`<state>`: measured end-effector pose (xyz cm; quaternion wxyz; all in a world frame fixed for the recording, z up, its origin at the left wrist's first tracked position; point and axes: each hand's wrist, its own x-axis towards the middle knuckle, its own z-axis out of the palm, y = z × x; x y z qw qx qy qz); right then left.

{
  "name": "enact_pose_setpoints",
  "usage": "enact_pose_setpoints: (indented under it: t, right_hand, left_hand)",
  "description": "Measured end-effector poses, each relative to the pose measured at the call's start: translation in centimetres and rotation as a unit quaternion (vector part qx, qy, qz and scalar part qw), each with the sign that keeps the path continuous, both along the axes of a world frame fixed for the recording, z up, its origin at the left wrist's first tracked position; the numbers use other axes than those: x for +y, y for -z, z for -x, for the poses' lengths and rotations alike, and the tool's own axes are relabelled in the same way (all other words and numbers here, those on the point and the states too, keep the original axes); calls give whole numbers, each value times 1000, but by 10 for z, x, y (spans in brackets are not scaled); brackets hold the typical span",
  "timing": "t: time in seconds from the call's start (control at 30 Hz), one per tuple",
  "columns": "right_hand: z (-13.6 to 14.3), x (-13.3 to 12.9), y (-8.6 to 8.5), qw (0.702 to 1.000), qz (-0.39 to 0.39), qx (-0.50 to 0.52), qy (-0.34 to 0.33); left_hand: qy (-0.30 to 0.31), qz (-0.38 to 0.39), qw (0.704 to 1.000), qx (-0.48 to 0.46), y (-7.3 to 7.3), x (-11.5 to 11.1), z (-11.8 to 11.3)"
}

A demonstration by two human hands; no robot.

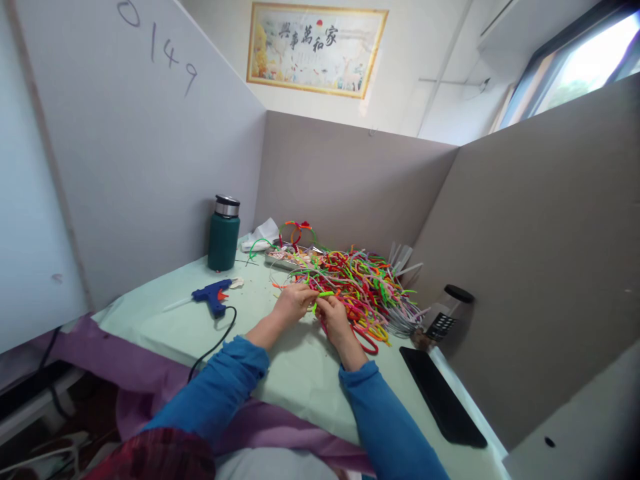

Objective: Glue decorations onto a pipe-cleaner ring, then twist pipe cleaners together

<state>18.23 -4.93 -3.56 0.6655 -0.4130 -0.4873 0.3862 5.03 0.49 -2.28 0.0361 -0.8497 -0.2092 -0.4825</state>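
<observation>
My left hand (296, 301) and my right hand (334, 317) meet over the table in front of the pile. Between their fingertips is a short yellow-green fuzzy strip (326, 294), pinched by both hands. A smaller green end hangs just below it. Right behind my hands lies a large tangled heap of colourful fuzzy sticks (365, 283), in red, green, pink, orange and grey. A red stick (369, 348) curves out beside my right hand.
On the left are a blue glue gun (213, 296) with a black cord and a green bottle (224, 237). Behind is a metal tray (280, 260). A black flat object (440, 397) and a clear container (447, 313) sit on the right. Partitions surround the table (300, 380).
</observation>
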Motion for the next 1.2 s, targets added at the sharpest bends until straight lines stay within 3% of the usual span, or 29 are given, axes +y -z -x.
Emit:
enact_pose_setpoints:
  t: [0.27,0.63,0.9,1.2]
  right_hand:
    - [3,-1,-3,999,-23,-26,25]
    - [7,-3,-2,987,-96,-103,77]
    - [3,-1,-1,982,-90,-117,114]
    - [1,-2,0,1000,8,-27,9]
  left_hand:
    - [44,148,986,-69,-8,-7,1]
    - [76,283,948,-126,-11,-5,1]
    - [15,217,966,-137,-15,-8,3]
    - [28,106,991,-71,-10,-7,4]
